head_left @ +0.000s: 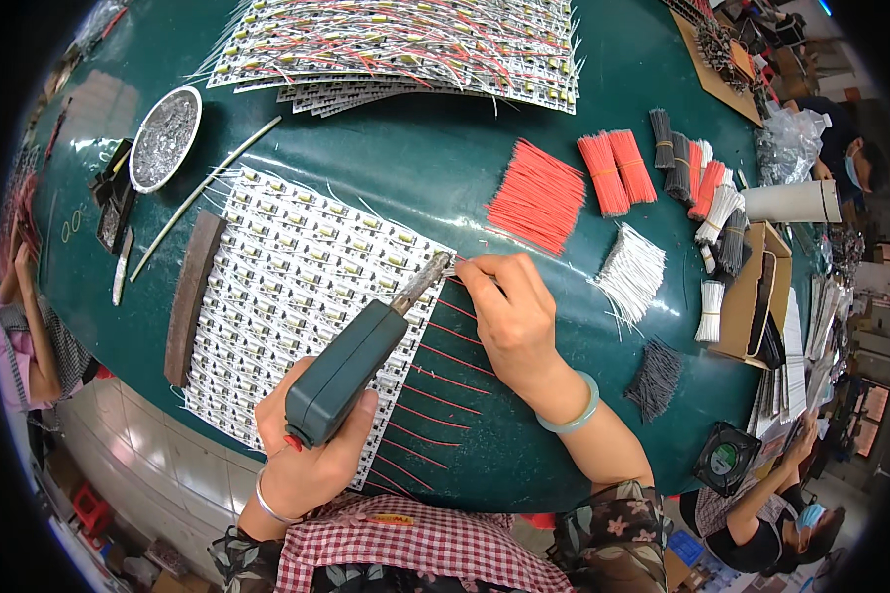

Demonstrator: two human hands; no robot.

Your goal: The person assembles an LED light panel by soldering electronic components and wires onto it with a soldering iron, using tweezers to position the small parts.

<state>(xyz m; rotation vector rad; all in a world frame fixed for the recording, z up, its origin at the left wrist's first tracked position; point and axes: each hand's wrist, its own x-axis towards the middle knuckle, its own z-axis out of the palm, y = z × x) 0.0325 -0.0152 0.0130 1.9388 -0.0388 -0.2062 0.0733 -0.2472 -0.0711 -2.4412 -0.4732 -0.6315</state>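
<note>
My left hand [311,479] is wrapped round the dark green body of a soldering gun [344,364], whose metal nose points up and right. Its tip meets the upper right corner of a white circuit board panel [292,282], covered with rows of small components and short white wires. Just beside that tip, my right hand [512,314] pinches a red wire, mostly hidden by the fingers. Below it, several red wires [453,405] stick out from the panel's right edge over the green table. A dark brown bar [196,296] lies along the panel's left edge.
Loose piles of red wires [536,196], white wires [631,277] and black wires [655,380] lie to the right, with tied bundles beyond. A stack of wired panels [396,44] sits at the back. A bowl [168,138] and a small fan [727,457] flank the workspace; co-workers sit on both sides.
</note>
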